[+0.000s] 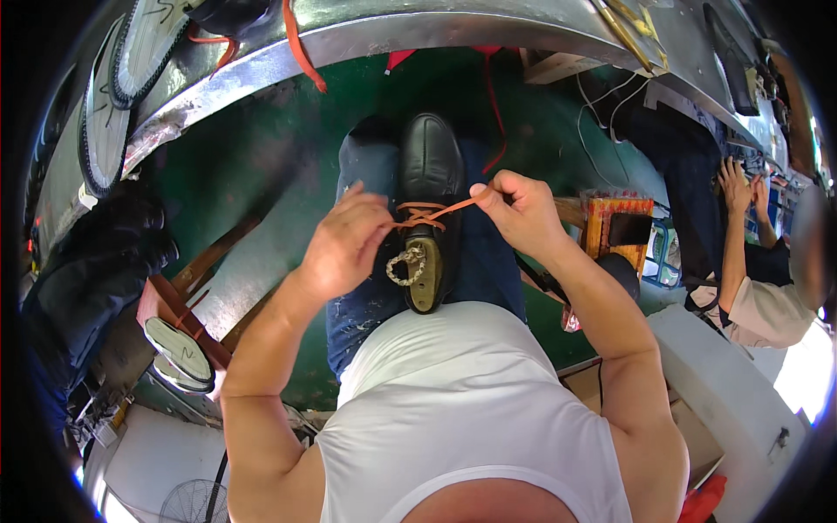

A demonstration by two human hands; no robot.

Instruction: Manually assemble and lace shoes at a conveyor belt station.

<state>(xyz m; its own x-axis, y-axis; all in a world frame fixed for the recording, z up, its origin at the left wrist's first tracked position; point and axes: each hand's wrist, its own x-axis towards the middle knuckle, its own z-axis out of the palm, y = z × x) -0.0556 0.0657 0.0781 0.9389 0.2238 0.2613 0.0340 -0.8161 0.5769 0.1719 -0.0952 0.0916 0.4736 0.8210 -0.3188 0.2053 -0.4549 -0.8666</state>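
On my lap, toe pointing away from me, lies a black leather shoe (430, 155). An orange lace (420, 212) crosses over its opening. Inside the shoe sits a shoe last (425, 283), yellowish with a metal-looking heel plate, and a twisted cord loop (404, 265) hangs from it. My right hand (520, 209) pinches one end of the lace, pulled taut up to the right. My left hand (349, 240), slightly blurred, is closed by the other end at the shoe's left side; its fingertips grip that lace end.
A metal-edged bench (349, 35) curves across the far side, with shoe soles (153, 44) at its left. More soles (179, 349) lie on a wooden stand at left. An orange-topped stool (615, 228) stands right. A co-worker (767, 296) works at far right; a fan (193, 501) is lower left.
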